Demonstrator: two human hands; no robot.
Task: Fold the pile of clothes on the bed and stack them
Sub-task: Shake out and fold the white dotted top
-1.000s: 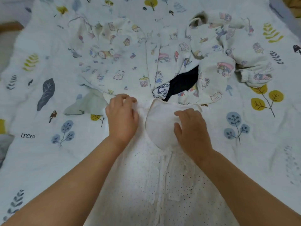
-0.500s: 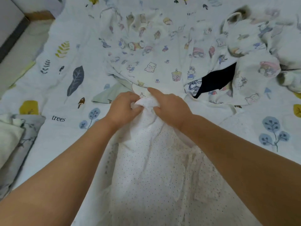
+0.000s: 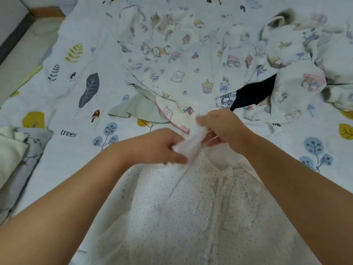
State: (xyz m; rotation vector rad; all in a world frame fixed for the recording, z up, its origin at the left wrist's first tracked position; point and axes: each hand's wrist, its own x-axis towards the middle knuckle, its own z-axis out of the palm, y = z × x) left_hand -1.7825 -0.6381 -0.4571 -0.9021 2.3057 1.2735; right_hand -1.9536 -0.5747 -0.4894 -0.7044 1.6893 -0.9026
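A: What lies around the hands, left to right?

B: Far left of the fingers, a grey floral pillow [image 3: 24, 150] sits at the bed's edge. Beyond the left hand [image 3: 158, 145], a pale green garment [image 3: 137, 108] and a pink-trimmed bib [image 3: 175, 113] lie on the leaf-print bedspread [image 3: 72, 104]. Past both sets of fingertips spreads the cartoon-print clothes pile [image 3: 200, 60], with a navy garment [image 3: 252, 94] tucked in it beyond the right hand [image 3: 223, 127].

A: And the fingers?

B: Both hands pinch the bunched top of the white dotted dress [image 3: 172, 203], thumbs against curled fingers. The roll of cloth runs between them; the skirt lies toward the person, under both forearms.

A: What has changed?

B: Half a second ago the hands were pressed together over the bunch. Now they are apart, the left nearer the person, the right farther, the cloth stretched between. The bib, earlier mostly covered, shows plainly.
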